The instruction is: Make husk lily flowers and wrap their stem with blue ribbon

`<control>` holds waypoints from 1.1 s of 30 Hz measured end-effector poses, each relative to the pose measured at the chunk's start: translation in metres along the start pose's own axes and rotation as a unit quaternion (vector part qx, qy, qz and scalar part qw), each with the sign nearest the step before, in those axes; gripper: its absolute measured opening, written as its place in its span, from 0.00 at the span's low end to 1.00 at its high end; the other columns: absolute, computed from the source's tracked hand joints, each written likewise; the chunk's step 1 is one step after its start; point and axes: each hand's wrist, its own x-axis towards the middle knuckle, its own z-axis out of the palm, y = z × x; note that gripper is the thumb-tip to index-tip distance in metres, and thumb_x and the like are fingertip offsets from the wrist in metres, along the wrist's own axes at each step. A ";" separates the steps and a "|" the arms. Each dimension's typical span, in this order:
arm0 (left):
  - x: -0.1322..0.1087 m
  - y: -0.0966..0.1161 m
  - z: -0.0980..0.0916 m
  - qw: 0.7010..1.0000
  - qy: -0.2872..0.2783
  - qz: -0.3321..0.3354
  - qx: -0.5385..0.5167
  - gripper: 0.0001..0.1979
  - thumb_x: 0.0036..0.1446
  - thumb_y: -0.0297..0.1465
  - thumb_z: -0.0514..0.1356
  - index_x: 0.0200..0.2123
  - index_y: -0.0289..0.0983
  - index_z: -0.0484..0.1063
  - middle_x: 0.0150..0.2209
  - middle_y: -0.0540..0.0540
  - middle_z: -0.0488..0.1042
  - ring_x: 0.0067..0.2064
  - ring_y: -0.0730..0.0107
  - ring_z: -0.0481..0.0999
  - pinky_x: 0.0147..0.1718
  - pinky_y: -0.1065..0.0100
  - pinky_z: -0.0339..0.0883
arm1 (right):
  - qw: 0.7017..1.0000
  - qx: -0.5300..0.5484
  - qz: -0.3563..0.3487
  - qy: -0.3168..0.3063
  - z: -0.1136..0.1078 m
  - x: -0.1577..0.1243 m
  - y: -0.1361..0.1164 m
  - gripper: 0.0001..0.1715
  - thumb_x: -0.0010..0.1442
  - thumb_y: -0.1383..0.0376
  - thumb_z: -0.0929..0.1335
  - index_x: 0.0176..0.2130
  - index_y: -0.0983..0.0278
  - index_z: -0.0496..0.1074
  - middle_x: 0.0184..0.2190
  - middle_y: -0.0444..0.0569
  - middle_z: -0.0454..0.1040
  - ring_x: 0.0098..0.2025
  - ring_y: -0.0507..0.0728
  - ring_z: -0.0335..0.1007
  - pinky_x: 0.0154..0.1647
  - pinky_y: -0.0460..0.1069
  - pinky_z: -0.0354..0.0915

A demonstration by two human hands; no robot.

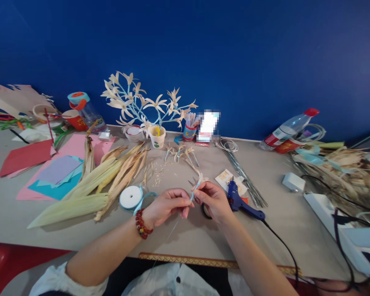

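Observation:
In the middle of the table, my left hand [172, 204] and my right hand [212, 200] meet around a corn-husk flower [200, 177] whose wire stem is partly wrapped in light blue tape. My left hand pinches the lower stem, and bare wire hangs below its fingers. Just above, my right fingertips close on the blue-wrapped part under the petals. A roll of light blue tape [131, 197] lies left of my left hand, its loose end curling towards the wrist. Scissors [206, 211] lie under my right hand, mostly hidden. Beside that hand rests a blue glue gun [239, 202].
Dried corn husks [80, 197] and coloured paper [55, 172] cover the left side. Behind stands a potted husk-flower arrangement [158, 137], with small loose flowers [181, 153] before it. Metal wires [245, 176], a bottle [288, 129] and a power strip [333, 226] with cords occupy the right.

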 end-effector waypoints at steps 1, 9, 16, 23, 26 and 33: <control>0.000 0.000 0.000 1.000 0.000 0.001 -0.001 0.10 0.51 0.33 0.68 0.28 0.32 0.74 0.27 0.45 0.77 0.23 0.77 0.71 0.25 0.73 0.62 | 1.000 0.000 0.000 0.000 0.000 0.000 0.000 0.15 0.47 0.58 0.78 0.27 0.63 0.74 0.22 0.42 0.71 0.21 0.48 0.59 0.23 0.45 0.59; 0.000 0.000 -0.001 1.000 0.002 0.001 0.001 0.10 0.50 0.34 0.69 0.28 0.32 0.74 0.28 0.45 0.77 0.23 0.77 0.71 0.26 0.73 0.62 | 1.000 -0.001 -0.003 0.000 0.000 0.000 -0.001 0.14 0.47 0.58 0.79 0.28 0.63 0.75 0.21 0.41 0.70 0.21 0.48 0.60 0.23 0.45 0.60; -0.002 0.002 0.002 1.000 0.009 -0.003 0.009 0.11 0.50 0.35 0.69 0.27 0.33 0.73 0.27 0.45 0.77 0.23 0.77 0.71 0.26 0.73 0.63 | 1.000 -0.006 -0.004 -0.001 -0.001 0.000 0.001 0.15 0.47 0.58 0.78 0.28 0.63 0.74 0.21 0.41 0.70 0.21 0.48 0.59 0.23 0.45 0.59; -0.001 0.003 0.002 1.000 0.012 -0.003 0.009 0.11 0.49 0.34 0.69 0.27 0.33 0.73 0.28 0.45 0.77 0.22 0.77 0.71 0.25 0.73 0.62 | 1.000 -0.005 -0.007 0.003 -0.001 0.000 0.000 0.15 0.47 0.58 0.78 0.27 0.63 0.74 0.21 0.42 0.70 0.21 0.48 0.60 0.23 0.45 0.60; -0.001 0.002 0.002 1.000 0.012 -0.004 0.009 0.12 0.49 0.35 0.69 0.27 0.33 0.73 0.27 0.45 0.77 0.22 0.77 0.71 0.25 0.73 0.62 | 1.000 -0.012 -0.007 0.002 -0.001 0.000 0.000 0.15 0.47 0.58 0.78 0.27 0.63 0.73 0.21 0.41 0.70 0.21 0.49 0.60 0.22 0.45 0.60; -0.001 0.002 0.002 1.000 0.009 -0.003 0.011 0.11 0.50 0.35 0.69 0.28 0.33 0.73 0.27 0.46 0.77 0.23 0.77 0.71 0.26 0.73 0.62 | 1.000 -0.010 -0.008 0.000 -0.001 0.000 0.000 0.14 0.48 0.58 0.78 0.28 0.63 0.74 0.21 0.41 0.69 0.21 0.49 0.60 0.23 0.45 0.60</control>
